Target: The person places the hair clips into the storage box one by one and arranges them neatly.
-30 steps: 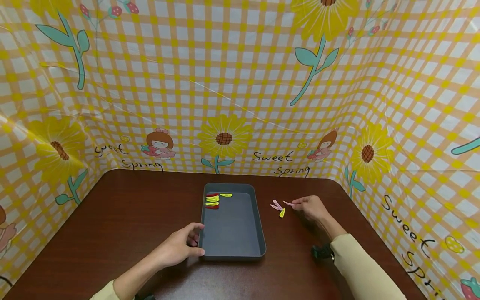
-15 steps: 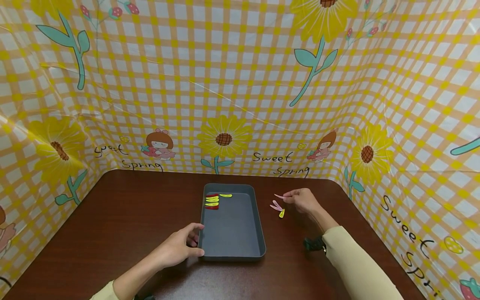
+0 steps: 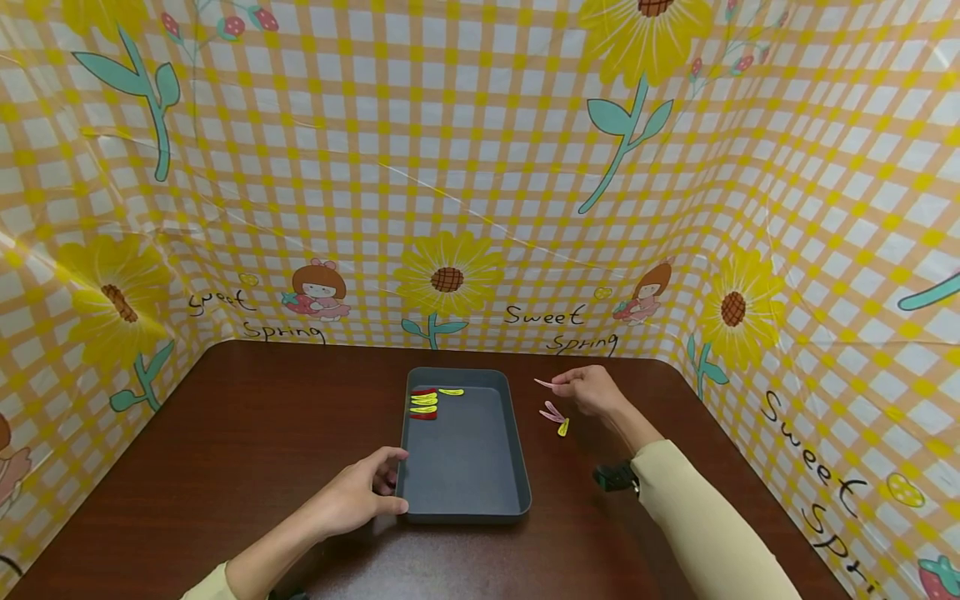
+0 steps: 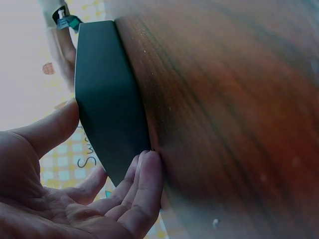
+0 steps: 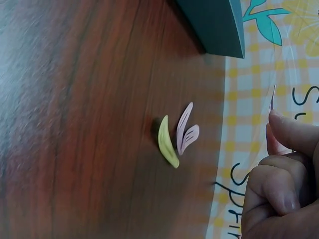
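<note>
Right hand (image 3: pixel 592 393) pinches a pink hair clip (image 3: pixel 543 383); left hand (image 3: pixel 363 493) grips a gray tray (image 3: pixel 465 475).
The held clip is outside, toward the tray's two o'clock; red and yellow clips (image 3: pixel 424 400) lie inside, toward eleven o'clock.

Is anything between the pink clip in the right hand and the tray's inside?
Only the tray's side wall facing that hand, which the held pink clip would likely have to clear. The loose pink clips and yellow clip lie off that path.

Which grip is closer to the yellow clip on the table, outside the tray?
Right. The right grip is just beyond the yellow clip, slightly to its right, pinching a pink clip. The left grip is across the tray, holding its left side.
</note>
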`<state>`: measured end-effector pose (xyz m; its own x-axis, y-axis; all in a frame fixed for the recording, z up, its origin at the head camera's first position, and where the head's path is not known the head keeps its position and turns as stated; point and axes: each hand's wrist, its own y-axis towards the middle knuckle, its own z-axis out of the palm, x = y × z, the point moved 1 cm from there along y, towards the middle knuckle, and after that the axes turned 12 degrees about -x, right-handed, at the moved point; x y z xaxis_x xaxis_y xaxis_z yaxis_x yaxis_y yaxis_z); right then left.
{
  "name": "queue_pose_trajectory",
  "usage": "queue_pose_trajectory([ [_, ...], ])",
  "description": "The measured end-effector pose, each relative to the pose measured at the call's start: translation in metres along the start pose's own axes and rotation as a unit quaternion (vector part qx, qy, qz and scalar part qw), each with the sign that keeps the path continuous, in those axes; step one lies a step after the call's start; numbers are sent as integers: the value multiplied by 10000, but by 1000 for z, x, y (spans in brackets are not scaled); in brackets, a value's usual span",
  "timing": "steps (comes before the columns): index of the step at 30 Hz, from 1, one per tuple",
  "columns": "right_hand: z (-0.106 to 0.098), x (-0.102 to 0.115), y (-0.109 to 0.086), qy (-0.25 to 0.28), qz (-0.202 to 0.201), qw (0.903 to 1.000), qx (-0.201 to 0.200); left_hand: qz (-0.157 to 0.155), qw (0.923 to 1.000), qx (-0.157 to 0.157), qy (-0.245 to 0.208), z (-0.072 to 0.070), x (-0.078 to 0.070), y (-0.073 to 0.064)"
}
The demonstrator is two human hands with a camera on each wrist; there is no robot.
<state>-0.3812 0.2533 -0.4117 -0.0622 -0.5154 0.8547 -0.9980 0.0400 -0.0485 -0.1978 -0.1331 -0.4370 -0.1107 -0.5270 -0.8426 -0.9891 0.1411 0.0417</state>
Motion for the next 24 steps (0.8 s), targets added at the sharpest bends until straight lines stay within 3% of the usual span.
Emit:
queue_pose_trajectory([
  [10,12,15,0,48,-165,9998,128,90,10000,-2,30,0,1,1],
  [17,21,24,4,-355,-307,9988,142,107,9999,19,19,0,1,1],
  [24,31,34,5,-185,-309,9988,334,31,10000,54,-37,0,1,1],
])
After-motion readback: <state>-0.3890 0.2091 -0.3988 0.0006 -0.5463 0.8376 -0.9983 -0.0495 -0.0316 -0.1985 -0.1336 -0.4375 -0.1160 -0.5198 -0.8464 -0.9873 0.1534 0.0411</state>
